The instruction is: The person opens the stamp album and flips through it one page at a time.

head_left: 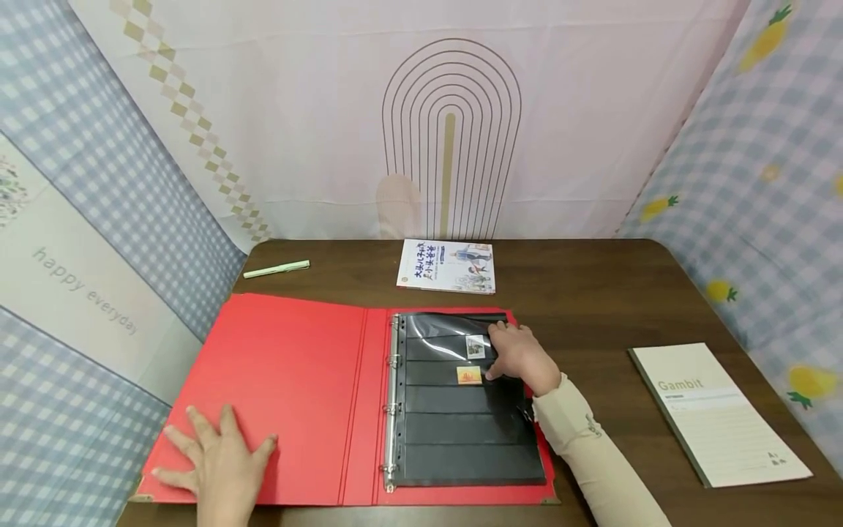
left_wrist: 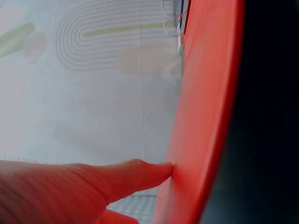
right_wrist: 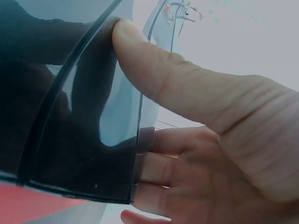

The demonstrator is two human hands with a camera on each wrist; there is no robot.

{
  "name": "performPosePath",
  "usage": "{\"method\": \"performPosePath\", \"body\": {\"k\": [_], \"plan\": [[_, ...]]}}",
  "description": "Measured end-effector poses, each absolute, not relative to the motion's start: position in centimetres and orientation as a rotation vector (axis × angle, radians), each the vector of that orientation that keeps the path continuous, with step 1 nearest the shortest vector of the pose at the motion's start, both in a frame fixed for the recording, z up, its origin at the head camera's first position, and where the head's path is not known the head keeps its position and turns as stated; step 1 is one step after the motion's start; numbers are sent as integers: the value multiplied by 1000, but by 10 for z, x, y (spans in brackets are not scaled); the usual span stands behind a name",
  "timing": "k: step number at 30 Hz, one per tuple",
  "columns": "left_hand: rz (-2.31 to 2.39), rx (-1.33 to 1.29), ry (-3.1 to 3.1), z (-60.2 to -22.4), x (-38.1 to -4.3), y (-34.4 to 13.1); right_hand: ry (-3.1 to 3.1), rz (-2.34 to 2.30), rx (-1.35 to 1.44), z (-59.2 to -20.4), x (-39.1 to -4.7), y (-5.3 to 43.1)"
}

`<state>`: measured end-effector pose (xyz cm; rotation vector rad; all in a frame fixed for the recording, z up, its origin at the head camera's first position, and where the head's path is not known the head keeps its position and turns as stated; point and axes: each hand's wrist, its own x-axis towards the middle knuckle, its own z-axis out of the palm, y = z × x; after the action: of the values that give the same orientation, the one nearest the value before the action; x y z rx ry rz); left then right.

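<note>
Only by head view is left hand shown splayed on binder, lower left; right-wrist mid-frame, black page is pinched by right hand.

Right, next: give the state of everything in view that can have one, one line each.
Binder: open, flat
Rings: closure unclear
Page: held, bent
Stamps: on page
Book: closed
Notebook: closed
Pen: lying down, capping unclear
Left hand: spread on binder
Right hand: gripping page edge
</note>
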<state>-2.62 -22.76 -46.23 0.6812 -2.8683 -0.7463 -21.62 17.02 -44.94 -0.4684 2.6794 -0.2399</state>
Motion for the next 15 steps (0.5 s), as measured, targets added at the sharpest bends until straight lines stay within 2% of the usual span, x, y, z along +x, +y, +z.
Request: {"method": "performPosePath", "body": {"k": [7, 15], "plan": [[-771, 607, -3000, -467, -37, -211, 2736, -202, -515, -451, -213, 164], [-869, 284, -3089, -474, -45, -195, 2831, -121, -546, -449, -211, 161]]}}
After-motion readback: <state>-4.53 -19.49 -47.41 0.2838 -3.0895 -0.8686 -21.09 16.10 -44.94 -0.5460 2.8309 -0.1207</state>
